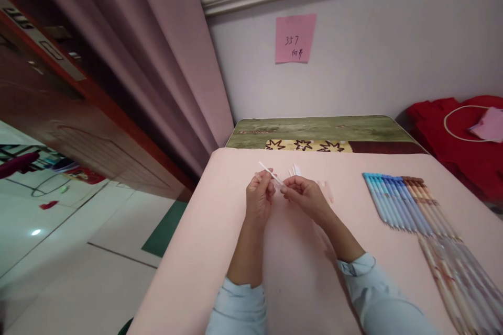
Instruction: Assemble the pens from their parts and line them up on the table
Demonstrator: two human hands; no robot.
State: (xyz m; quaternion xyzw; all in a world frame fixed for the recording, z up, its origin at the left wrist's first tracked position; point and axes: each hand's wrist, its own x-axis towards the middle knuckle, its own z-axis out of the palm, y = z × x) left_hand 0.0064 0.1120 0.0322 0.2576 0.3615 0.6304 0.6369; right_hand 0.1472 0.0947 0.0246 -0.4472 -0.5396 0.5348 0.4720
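Observation:
A thin white stick (267, 168), perhaps a pen refill, slants between my two hands above the pink-covered table. My left hand (259, 196) is closed, its fingertips pinched at the middle of the stick. The thumb and fingers of my right hand (305, 194) close on the stick's lower right end, and that end is hidden by them. Just behind my right hand lie some small white strips (294, 169) and a pale pink piece (325, 189), partly covered by the hand.
To the right lie a row of blue and brown pens (406, 203) and a second row of pale pens (461, 285). Behind stands a green patterned surface (314, 128) against the wall. Red cloth (436, 131) is at the far right; a curtain (173, 52) hangs left.

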